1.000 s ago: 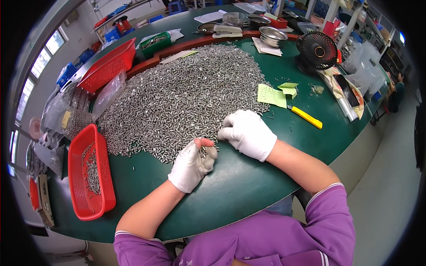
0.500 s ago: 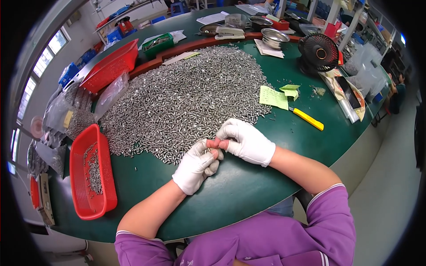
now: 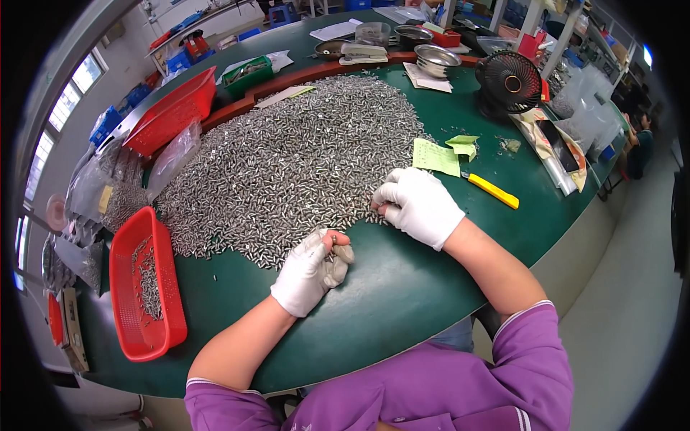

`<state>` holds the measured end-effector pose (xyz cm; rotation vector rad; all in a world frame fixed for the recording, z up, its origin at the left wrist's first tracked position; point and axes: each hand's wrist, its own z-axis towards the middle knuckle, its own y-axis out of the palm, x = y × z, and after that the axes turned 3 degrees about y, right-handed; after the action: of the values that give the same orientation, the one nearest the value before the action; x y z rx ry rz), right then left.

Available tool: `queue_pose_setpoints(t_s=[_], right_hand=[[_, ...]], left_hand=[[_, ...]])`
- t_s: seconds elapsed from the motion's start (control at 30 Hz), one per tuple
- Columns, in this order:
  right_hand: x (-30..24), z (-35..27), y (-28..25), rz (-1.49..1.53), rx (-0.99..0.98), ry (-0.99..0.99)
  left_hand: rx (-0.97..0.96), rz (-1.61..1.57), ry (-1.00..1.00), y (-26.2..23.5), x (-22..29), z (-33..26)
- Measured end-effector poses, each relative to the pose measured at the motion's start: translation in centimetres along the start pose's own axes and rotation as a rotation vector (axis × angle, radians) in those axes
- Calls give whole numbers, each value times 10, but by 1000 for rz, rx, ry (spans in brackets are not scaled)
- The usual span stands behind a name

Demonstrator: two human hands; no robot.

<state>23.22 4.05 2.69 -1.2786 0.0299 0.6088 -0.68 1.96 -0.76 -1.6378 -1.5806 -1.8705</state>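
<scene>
A wide heap of small silvery metal pins (image 3: 287, 165) covers the middle of the green table (image 3: 237, 316). At its near edge my left hand (image 3: 309, 276), in a white glove with bare fingertips, is closed with a small metal pin (image 3: 334, 240) pinched between thumb and forefinger. My right hand (image 3: 420, 208), gloved the same way, reaches to the heap's near right edge. Its fingertips are drawn together among the pins, and whatever they grip is hidden.
A red plastic basket (image 3: 178, 316) with some pins inside stands at the left. Right of the heap lie a green paper slip (image 3: 435, 156) and a yellow utility knife (image 3: 494, 191). Farther back are a black fan (image 3: 510, 82), metal bowls (image 3: 437, 57) and another red basket (image 3: 172, 111).
My hands were together at the fingertips; now they are apart. The right one has moved right and away from me to the heap, while the left stays nearly in place.
</scene>
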Motion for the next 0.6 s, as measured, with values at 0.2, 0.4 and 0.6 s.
queue_pose_setpoints(t_s=[0.2, 0.4, 0.6], right_hand=[[-2, -2, 2, 20, -146, -37], [-11, -1, 9, -106, -119, -53], [-14, 2, 12, -48, -19, -74]], left_hand=[[-11, -60, 22, -1, -1, 0], [10, -31, 13, -1, -1, 0], [11, -60, 3, 0, 0, -1]])
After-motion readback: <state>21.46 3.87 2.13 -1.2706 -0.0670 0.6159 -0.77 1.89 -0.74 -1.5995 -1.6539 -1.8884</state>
